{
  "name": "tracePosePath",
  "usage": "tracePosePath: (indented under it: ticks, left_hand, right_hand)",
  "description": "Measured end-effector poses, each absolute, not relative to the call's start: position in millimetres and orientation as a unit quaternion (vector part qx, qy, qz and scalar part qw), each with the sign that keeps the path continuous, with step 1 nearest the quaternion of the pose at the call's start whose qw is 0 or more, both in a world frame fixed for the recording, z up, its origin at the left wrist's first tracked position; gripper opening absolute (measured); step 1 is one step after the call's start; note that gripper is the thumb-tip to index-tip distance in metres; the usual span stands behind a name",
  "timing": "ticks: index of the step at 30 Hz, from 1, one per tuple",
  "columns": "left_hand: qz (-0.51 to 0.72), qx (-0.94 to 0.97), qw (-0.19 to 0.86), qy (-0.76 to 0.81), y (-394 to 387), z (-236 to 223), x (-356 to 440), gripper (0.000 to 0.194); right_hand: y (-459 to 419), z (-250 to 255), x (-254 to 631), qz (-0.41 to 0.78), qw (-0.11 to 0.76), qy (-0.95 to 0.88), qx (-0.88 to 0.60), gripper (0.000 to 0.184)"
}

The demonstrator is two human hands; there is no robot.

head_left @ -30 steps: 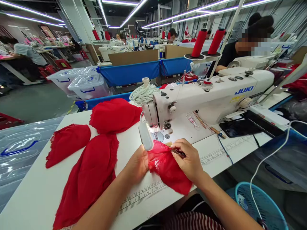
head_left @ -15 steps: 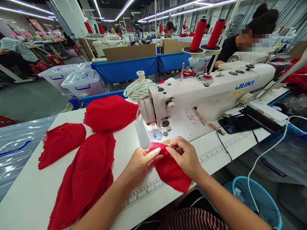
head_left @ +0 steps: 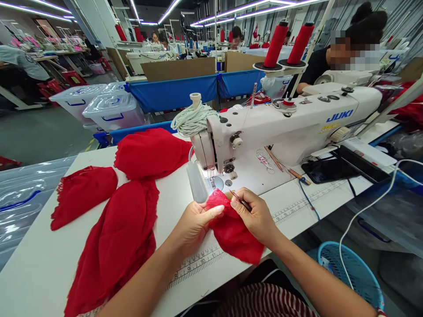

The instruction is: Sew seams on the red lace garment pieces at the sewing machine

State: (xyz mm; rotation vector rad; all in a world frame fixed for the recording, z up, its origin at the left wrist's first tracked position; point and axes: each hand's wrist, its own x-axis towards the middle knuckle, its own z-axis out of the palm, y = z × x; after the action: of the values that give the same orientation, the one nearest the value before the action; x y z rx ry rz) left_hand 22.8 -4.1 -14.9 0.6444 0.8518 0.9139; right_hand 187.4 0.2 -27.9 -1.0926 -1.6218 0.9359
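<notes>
A piece of red lace-edged fabric [head_left: 235, 237] hangs in front of the sewing machine [head_left: 280, 132]. My left hand [head_left: 193, 222] pinches its upper edge between thumb and fingers. My right hand [head_left: 259, 215] is closed around a small dark tool with a thin point [head_left: 243, 203], its exact kind unclear, and also touches the fabric. The tool's tip points up and left near the raised edge. Just behind the hands are the needle plate [head_left: 216, 183] and a translucent guard [head_left: 197, 182].
Several red fabric pieces [head_left: 115, 242] lie on the white table [head_left: 36, 264] at left. A phone [head_left: 330, 170] and wooden-handled tools [head_left: 289, 169] lie at right. A blue basket [head_left: 360, 275] stands below. Across the machine sits a co-worker [head_left: 317, 66].
The fabric's upper edge has been turned up and shows more between my hands. The tool's point has tilted upward. Both hands stay in nearly the same place.
</notes>
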Motion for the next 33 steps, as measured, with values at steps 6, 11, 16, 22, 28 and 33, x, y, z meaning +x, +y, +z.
tracePosePath:
  ticks: [6, 11, 16, 22, 28, 33]
  left_hand:
    - [0.424, 0.304, 0.747, 0.413, -6.2, -17.4, 21.8, 0.014]
    - [0.421, 0.315, 0.748, 0.404, -7.1, -13.5, 22.2, 0.015]
    - [0.422, 0.334, 0.727, 0.425, -7.5, -13.9, 23.5, 0.017]
    - [0.412, 0.332, 0.724, 0.443, -8.5, -15.9, 25.4, 0.020]
    - [0.413, 0.323, 0.734, 0.431, -7.8, -17.3, 23.5, 0.017]
    - [0.430, 0.286, 0.758, 0.399, -6.3, -13.3, 23.0, 0.013]
  right_hand:
    - [-3.7, -30.5, 187.2, 0.249, 0.524, -0.686, -0.439, 0.007]
    - [-5.4, -38.0, 188.2, 0.191, 0.551, -0.729, -0.358, 0.020]
    - [-4.2, -38.5, 189.4, 0.181, 0.545, -0.740, -0.350, 0.017]
    - [-4.6, -26.4, 188.2, 0.224, 0.529, -0.715, -0.399, 0.011]
    - [-5.7, -23.1, 191.2, 0.270, 0.535, -0.692, -0.403, 0.016]
    - [-12.1, -27.3, 196.9, 0.319, 0.547, -0.679, -0.372, 0.016]
